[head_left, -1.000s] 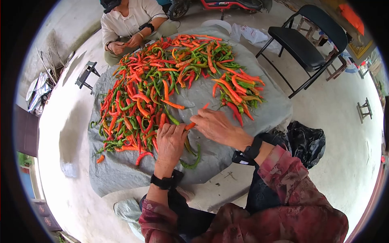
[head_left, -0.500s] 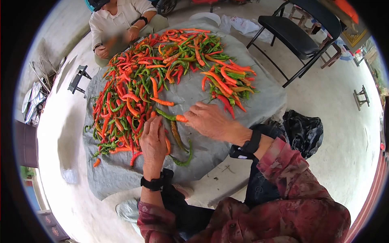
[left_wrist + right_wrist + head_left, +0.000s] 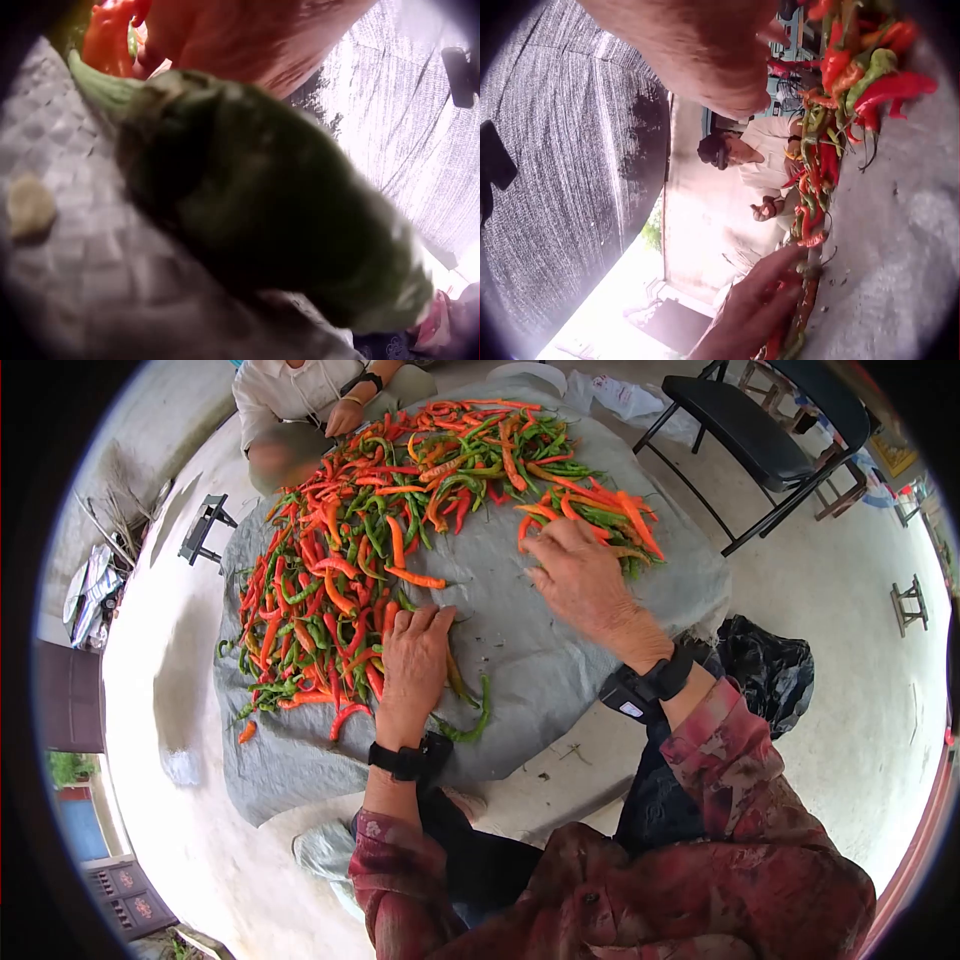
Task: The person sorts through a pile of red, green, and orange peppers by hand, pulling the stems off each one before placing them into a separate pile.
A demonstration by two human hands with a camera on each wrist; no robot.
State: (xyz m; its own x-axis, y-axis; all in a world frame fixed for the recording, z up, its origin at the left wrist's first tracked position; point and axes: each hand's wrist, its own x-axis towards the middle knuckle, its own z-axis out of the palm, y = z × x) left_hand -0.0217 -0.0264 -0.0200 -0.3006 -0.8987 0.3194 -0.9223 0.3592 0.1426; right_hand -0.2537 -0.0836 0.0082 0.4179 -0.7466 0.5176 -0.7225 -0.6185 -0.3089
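Observation:
A large heap of red, orange and green chili peppers [image 3: 330, 575] covers the left and back of a grey sheet [image 3: 510, 700]. My left hand [image 3: 415, 665] rests at its near right edge, fingers bent down over peppers. I cannot tell whether they grip one. In the left wrist view a dark green pepper [image 3: 255, 195] fills the middle, close to the camera, and a red pepper [image 3: 109, 41] lies by the hand. My right hand [image 3: 590, 585] hangs over the near left side of a smaller pile, fingers loosely bent; an orange pepper [image 3: 640, 525] lies beyond them.
Two green peppers [image 3: 485, 710] lie to the right of my left hand. Another person [image 3: 305, 405] sits across at the back left. A black folding chair [image 3: 750, 450] stands at the back right, and a black plastic bag [image 3: 765, 675] lies beside the sheet.
My right hand has moved away from my left, up and right to the smaller pile; the green and orange pepper it pinched no longer shows in it. The left hand has shifted slightly forward.

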